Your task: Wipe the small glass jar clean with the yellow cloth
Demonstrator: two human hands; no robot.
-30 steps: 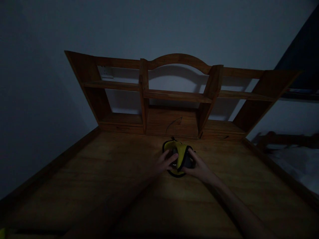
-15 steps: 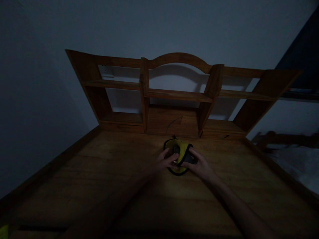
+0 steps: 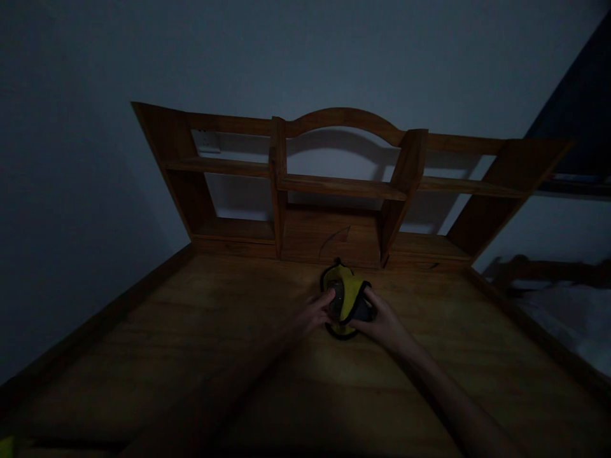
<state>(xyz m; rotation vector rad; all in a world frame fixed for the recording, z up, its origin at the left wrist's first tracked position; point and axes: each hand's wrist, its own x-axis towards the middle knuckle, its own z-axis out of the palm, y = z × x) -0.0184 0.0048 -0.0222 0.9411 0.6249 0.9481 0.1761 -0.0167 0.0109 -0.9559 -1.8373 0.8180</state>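
Note:
A yellow cloth (image 3: 353,288) with black edging and a grey reverse side lies on the wooden desk, its right part folded over. A small dark, shiny, rounded object (image 3: 337,299) sits in the fold; the dim light hides its kind. My left hand (image 3: 316,313) holds this object from the left, fingertips on its side. On the other side, my right hand (image 3: 384,321) grips the folded flap of the cloth between thumb and fingers, with the grey face towards the palm.
A wooden shelf unit (image 3: 341,186) with several compartments stands along the back of the desk (image 3: 191,356). Raised wooden edges run down both sides. Behind the left compartment a wall socket (image 3: 209,141) shows. A bit of something yellow (image 3: 6,446) is at the bottom left corner.
My left fingers have drawn back from across the dark object to its left side, so more of it shows. The cloth's right flap is folded further over it.

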